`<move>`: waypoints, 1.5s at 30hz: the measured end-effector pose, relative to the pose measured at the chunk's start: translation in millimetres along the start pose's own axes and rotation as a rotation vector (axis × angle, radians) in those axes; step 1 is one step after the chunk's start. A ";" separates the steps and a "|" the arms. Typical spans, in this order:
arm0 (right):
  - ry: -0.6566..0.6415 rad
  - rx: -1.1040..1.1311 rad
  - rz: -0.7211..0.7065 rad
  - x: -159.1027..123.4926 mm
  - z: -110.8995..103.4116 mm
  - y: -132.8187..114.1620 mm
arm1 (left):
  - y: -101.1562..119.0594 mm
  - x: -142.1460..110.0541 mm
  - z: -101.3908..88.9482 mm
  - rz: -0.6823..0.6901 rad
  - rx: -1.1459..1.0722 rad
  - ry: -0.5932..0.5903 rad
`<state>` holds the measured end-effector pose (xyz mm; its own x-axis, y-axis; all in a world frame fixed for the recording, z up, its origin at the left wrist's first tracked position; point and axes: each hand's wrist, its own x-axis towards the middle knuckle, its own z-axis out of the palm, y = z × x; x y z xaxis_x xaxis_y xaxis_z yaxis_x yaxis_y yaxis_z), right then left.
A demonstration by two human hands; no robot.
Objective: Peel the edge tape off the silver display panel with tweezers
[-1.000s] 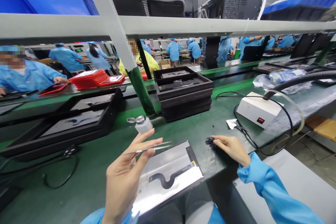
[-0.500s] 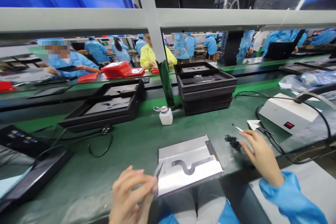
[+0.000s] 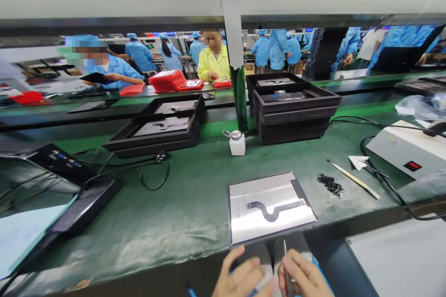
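Below the bench's front edge, my right hand (image 3: 302, 276) pinches tweezers (image 3: 285, 247), the thin metal tip pointing up. Beside it on the left is my left hand (image 3: 240, 276), blurred by motion, its fingers spread and holding nothing I can see. Just beyond both hands a flat display panel (image 3: 258, 199) lies silver side up on the green bench, with a curved dark flex cable (image 3: 270, 214) across it. Right of the panel are a small heap of black scraps (image 3: 330, 184) and a thin knife with a pale yellow handle (image 3: 356, 181).
A white pump bottle (image 3: 237, 144) stands behind the panel. Black trays (image 3: 296, 125) are stacked at the back, with more trays (image 3: 156, 141) to the left. A grey box with a red switch (image 3: 400, 148) and its black cable sit right. A dark device (image 3: 83, 222) stands left. Co-workers sit beyond.
The tweezers have passed from my left hand to my right. My right hand has left the knife lying on the bench, and both hands are now together near my body. The view has shifted.
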<state>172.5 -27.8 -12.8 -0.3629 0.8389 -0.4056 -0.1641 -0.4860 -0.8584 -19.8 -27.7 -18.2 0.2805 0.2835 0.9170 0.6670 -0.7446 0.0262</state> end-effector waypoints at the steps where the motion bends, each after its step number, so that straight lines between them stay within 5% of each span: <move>1: 0.025 -0.035 -0.029 -0.4 -2.2 -4.1 | -11.2 3.6 -5.8 -0.017 0.015 -0.105; 3: 0.095 -0.130 -0.088 -2.9 -7.2 -10.7 | -30.5 7.4 -18.7 -0.093 0.090 -0.328; 5: 0.150 -0.269 -0.126 -6.6 -13.2 -14.3 | -41.5 8.0 -28.8 -0.101 0.117 -0.413; 11: 0.220 -0.809 -0.350 -17.4 -30.1 -16.7 | -34.3 8.7 -28.5 -0.036 0.064 -0.328; 17: 0.287 -1.017 -0.519 -25.6 -34.4 -16.6 | -16.8 7.6 -10.0 0.006 0.021 -0.290; 23: 0.346 -1.094 -0.549 -32.8 -37.3 -11.3 | 2.7 8.9 8.9 0.002 -0.028 -0.221; 29: 0.367 -1.104 -0.475 -37.3 -37.8 -8.9 | 6.3 11.5 10.3 -0.021 -0.065 -0.275; 35: 0.548 -1.070 -0.501 -37.4 -44.4 -19.3 | 3.0 0.9 21.0 -0.033 -0.058 -0.167; 45: 0.687 -1.091 -0.572 -29.4 -52.8 -30.3 | -1.6 -1.3 12.5 -0.024 -0.038 -0.289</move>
<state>236.6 -24.8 8.5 0.0768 0.9573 0.2789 0.7635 0.1235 -0.6339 -12.6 -19.3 -24.5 0.4534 0.4575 0.7649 0.6511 -0.7561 0.0662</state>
